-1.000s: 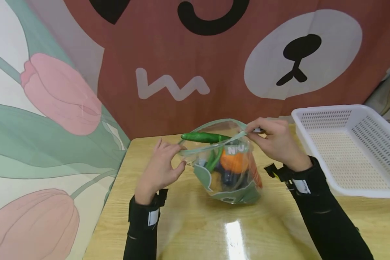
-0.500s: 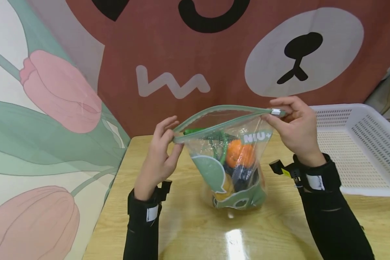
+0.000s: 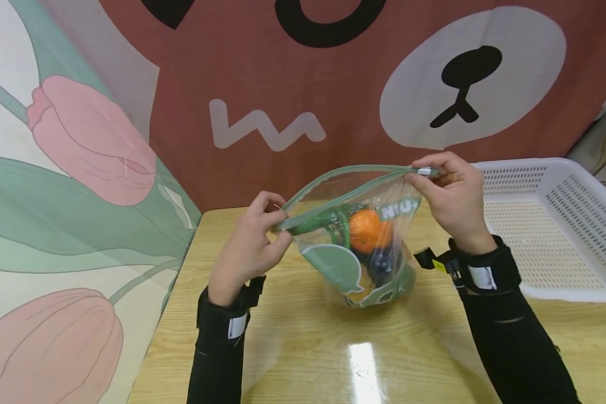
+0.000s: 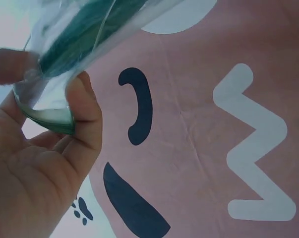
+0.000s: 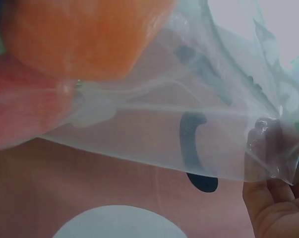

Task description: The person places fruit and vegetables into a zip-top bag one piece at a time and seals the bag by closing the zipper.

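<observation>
A clear zip bag (image 3: 333, 261) with green print hangs between my hands above the table, its mouth slanting and partly apart. My left hand (image 3: 249, 241) pinches the left corner of the mouth; in the left wrist view, thumb and fingers (image 4: 85, 111) hold the green zip edge. My right hand (image 3: 457, 202) pinches the other corner beside a white slider (image 3: 425, 171). Inside lie an orange pumpkin-like or citrus piece (image 3: 370, 230), a long green pepper (image 3: 315, 221), a dark purple item (image 3: 384, 264) and a yellowish one (image 3: 362, 286). A blurred reddish item (image 5: 25, 106) shows in the right wrist view.
A white perforated plastic basket (image 3: 545, 224) stands at the right of the wooden table (image 3: 303, 348). Behind the table hangs a reddish-brown cloth (image 3: 283, 67) with a bear print. A tulip-patterned cloth (image 3: 91, 140) covers the left side.
My right hand has risen and moved right, stretching the bag's mouth and lifting the bag. The long green pepper has sunk below the rim. My left hand now grips the left corner more closely.
</observation>
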Available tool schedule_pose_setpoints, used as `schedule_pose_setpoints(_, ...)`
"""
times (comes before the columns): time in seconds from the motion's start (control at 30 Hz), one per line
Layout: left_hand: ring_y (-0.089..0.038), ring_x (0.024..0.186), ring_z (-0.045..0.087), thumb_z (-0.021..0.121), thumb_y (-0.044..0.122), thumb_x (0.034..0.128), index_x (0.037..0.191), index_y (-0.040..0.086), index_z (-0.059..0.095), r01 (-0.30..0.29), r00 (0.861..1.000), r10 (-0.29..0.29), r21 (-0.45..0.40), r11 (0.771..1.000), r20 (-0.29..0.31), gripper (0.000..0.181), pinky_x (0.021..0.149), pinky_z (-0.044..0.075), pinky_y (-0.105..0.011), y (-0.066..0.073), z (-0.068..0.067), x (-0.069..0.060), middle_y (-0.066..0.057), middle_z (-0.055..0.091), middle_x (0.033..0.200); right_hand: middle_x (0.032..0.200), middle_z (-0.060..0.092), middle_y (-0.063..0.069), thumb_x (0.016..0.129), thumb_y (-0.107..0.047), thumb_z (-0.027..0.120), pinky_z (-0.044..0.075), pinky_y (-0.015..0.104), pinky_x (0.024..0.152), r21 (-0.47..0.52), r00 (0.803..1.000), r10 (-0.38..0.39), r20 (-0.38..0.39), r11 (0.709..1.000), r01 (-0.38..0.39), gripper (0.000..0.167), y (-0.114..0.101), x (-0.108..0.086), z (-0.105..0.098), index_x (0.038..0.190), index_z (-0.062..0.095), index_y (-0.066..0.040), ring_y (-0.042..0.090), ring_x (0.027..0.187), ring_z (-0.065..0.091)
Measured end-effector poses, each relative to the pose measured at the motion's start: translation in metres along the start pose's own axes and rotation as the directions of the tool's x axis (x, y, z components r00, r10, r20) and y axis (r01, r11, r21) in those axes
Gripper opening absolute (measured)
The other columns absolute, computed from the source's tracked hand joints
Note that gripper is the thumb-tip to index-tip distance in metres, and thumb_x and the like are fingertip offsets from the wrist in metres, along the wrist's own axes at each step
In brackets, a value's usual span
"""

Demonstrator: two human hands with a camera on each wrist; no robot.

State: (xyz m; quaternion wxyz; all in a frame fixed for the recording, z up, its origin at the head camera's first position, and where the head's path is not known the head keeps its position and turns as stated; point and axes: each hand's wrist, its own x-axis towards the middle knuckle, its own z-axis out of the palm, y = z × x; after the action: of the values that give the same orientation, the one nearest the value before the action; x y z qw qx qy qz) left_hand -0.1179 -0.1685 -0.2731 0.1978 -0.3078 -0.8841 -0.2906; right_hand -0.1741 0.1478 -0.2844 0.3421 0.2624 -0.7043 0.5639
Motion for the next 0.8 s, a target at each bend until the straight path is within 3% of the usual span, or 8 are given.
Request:
schedule_pose_setpoints(0.13, -0.014, 0.068, 0.044, 0.054, 0.003, 0.0845, 0.088, 0.006, 0.065, 0.027, 0.994, -0.03, 0.024, 0.999, 0.102, 0.012, 0.06, 0.038, -0.031, 0.001, 0.003, 0.007, -0.005, 0.053, 0.1, 0.083, 0.065, -0.011, 0.08, 0.014, 0.066, 0.03, 0.02, 0.046, 0.016, 1.0, 0.008, 0.001, 1.0, -0.008, 0.02, 0.005, -0.001, -0.002, 0.1, 0.065, 0.012, 0.006, 0.043, 0.032)
schedule_pose_setpoints(0.27, -0.013, 0.057, 0.039, 0.05, 0.0, 0.0873, 0.115, 0.007, 0.054, 0.091, 0.985, -0.091, 0.006, 0.996, 0.147, 0.029, 0.053, 0.035, -0.029, 0.002, 0.007, 0.013, -0.001, 0.052, 0.082, 0.079, 0.067, -0.006, 0.082, 0.009, 0.066, 0.03, 0.019, 0.048, 0.12, 0.998, 0.065, 0.008, 0.991, -0.065, 0.023, 0.009, -0.005, -0.002, 0.105, 0.064, 0.012, 0.006, 0.047, 0.038)
schedule_pose_setpoints(0.37, -0.015, 0.052, 0.037, 0.047, 0.002, 0.0887, 0.13, 0.008, 0.044, 0.17, 0.969, -0.179, 0.065, 0.983, 0.17, 0.042, 0.05, 0.032, -0.03, 0.005, 0.01, 0.018, -0.003, 0.05, 0.074, 0.08, 0.069, 0.0, 0.083, 0.007, 0.066, 0.038, 0.016, 0.053, 0.238, 0.993, 0.117, 0.01, 0.964, -0.116, 0.023, 0.011, -0.007, 0.0, 0.105, 0.064, 0.012, 0.005, 0.055, 0.052)
schedule_pose_setpoints(0.5, -0.023, 0.077, 0.051, 0.048, 0.012, 0.0883, 0.138, 0.005, 0.043, 0.192, 0.948, -0.252, 0.281, 0.94, 0.194, 0.051, 0.066, 0.042, -0.034, 0.017, 0.012, 0.026, -0.011, 0.057, 0.098, 0.082, 0.07, 0.002, 0.083, 0.013, 0.063, 0.047, 0.018, 0.064, 0.35, 0.991, 0.135, 0.027, 0.927, -0.135, 0.019, 0.012, -0.01, 0.003, 0.102, 0.063, 0.011, 0.009, 0.071, 0.064)
schedule_pose_setpoints(0.57, -0.028, 0.098, 0.05, 0.05, 0.013, 0.0861, 0.143, 0.002, 0.037, 0.17, 0.948, -0.253, 0.366, 0.915, 0.194, 0.059, 0.079, 0.043, -0.039, 0.026, 0.014, 0.03, -0.015, 0.052, 0.12, 0.085, 0.069, 0.003, 0.083, 0.014, 0.061, 0.048, 0.018, 0.066, 0.387, 0.991, 0.128, 0.029, 0.913, -0.129, 0.018, 0.013, -0.013, 0.004, 0.101, 0.063, 0.011, 0.01, 0.073, 0.064)
schedule_pose_setpoints(0.67, -0.034, 0.115, 0.045, 0.052, 0.013, 0.0815, 0.15, 0.002, 0.02, 0.138, 0.952, -0.235, 0.405, 0.904, 0.198, 0.076, 0.091, 0.041, -0.044, 0.043, 0.016, 0.039, -0.019, 0.041, 0.137, 0.089, 0.069, 0.004, 0.084, 0.013, 0.06, 0.048, 0.018, 0.065, 0.397, 0.993, 0.114, 0.004, 0.912, -0.107, 0.017, 0.014, -0.016, 0.006, 0.1, 0.063, 0.008, 0.01, 0.073, 0.064)
schedule_pose_setpoints(0.8, -0.036, 0.131, 0.034, 0.056, 0.016, 0.0788, 0.15, 0.0, 0.011, 0.034, 0.961, -0.141, 0.407, 0.913, 0.236, 0.086, 0.105, 0.031, -0.045, 0.073, 0.024, 0.05, -0.021, 0.024, 0.15, 0.09, 0.069, 0.005, 0.083, 0.012, 0.062, 0.044, 0.017, 0.057, 0.386, 0.995, 0.092, -0.048, 0.92, -0.067, 0.018, 0.014, -0.019, 0.008, 0.101, 0.064, 0.008, 0.011, 0.07, 0.064)
